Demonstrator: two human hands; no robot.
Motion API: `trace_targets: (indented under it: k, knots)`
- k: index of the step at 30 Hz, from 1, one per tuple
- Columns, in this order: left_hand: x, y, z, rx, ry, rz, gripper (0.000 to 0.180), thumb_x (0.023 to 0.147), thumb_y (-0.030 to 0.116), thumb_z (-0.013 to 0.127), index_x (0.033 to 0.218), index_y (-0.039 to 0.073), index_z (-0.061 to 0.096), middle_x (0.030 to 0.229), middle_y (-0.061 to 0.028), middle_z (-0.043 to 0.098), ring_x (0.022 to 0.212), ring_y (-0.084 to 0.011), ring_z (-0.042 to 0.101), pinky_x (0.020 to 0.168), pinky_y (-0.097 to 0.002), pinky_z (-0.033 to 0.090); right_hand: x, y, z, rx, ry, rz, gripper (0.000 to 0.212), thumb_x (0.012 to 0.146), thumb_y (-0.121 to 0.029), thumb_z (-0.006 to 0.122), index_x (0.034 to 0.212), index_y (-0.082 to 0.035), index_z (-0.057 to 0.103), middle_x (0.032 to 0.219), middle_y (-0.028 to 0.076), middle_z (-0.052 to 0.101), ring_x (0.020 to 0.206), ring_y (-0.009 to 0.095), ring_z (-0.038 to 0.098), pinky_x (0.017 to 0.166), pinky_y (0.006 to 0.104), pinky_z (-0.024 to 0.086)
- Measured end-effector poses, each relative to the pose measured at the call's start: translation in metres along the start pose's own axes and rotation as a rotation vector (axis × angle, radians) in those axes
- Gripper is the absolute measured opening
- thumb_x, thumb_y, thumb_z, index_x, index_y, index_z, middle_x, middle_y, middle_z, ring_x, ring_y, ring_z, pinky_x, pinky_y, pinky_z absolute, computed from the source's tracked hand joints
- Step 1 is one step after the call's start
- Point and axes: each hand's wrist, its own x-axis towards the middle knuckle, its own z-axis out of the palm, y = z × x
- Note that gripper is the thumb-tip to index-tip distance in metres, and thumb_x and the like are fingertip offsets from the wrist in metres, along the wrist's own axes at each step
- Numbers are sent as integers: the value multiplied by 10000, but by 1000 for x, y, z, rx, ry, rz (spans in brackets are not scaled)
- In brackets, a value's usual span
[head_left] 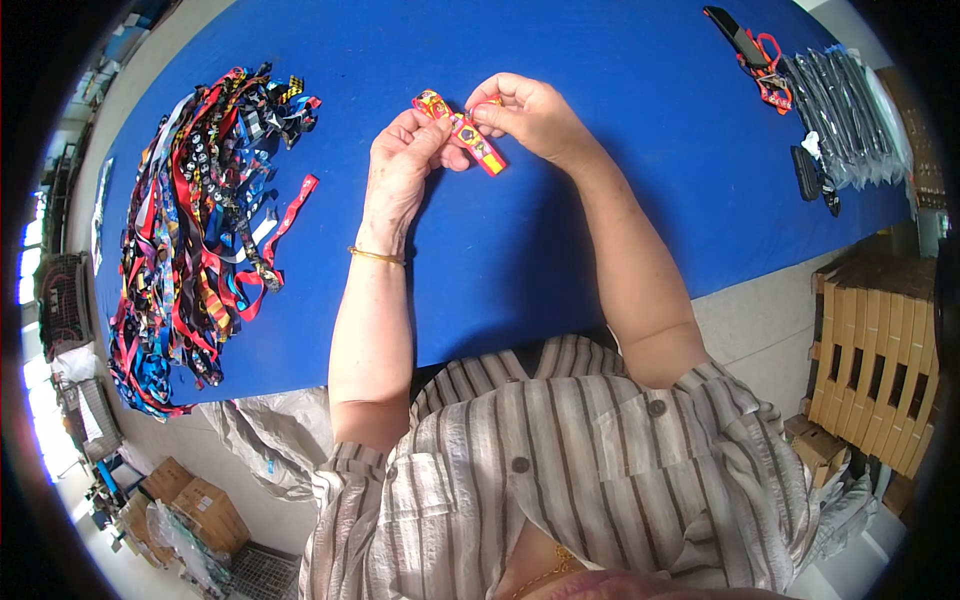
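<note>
Above the blue table my left hand pinches a folded red and yellow printed lanyard between thumb and fingers. One loop of the strap shows above the thumb, and a flat end slants down to the right. My right hand is closed, thumb against fingertips, at the upper edge of the same lanyard. A small bit of red and yellow strap shows at those fingertips; any clip there is too small to make out. To the left lies a long heap of mixed printed lanyards, one red strap sticking out toward me.
Blue cloth covers the table. At the far right lie a stack of dark items in clear plastic bags, a black device with a red strap, and a small black object. Cardboard stands right; boxes sit lower left.
</note>
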Motion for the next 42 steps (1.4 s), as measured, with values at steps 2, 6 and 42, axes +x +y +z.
trace_targets:
  k: [2, 6, 42]
  knots:
    - [0, -1, -2, 9, 17, 7, 138, 990, 139, 598, 935, 13, 608, 816, -93, 692, 631, -137, 657, 614, -258, 543, 1, 0, -2, -24, 18, 36, 166, 929, -126, 667, 1030, 3, 639, 876, 50, 677, 768, 94, 629, 692, 240, 532]
    - [0, 0, -2, 162, 111, -90, 145, 991, 144, 597, 980, 1, 618, 858, -115, 706, 616, -138, 662, 595, -258, 557, -1, -2, -1, -50, 107, 162, 217, 932, -168, 678, 1058, -1, 619, 873, 66, 678, 750, 102, 638, 646, 256, 550]
    - [-17, -17, 35, 1642, 101, 582, 322, 835, 3, 574, 1145, -43, 649, 1133, -199, 650, 1041, -351, 618, 925, -424, 507, 50, 10, -1, -748, -53, -112, 279, 897, -219, 627, 1153, -141, 707, 1067, 110, 652, 994, 261, 639, 912, 372, 506]
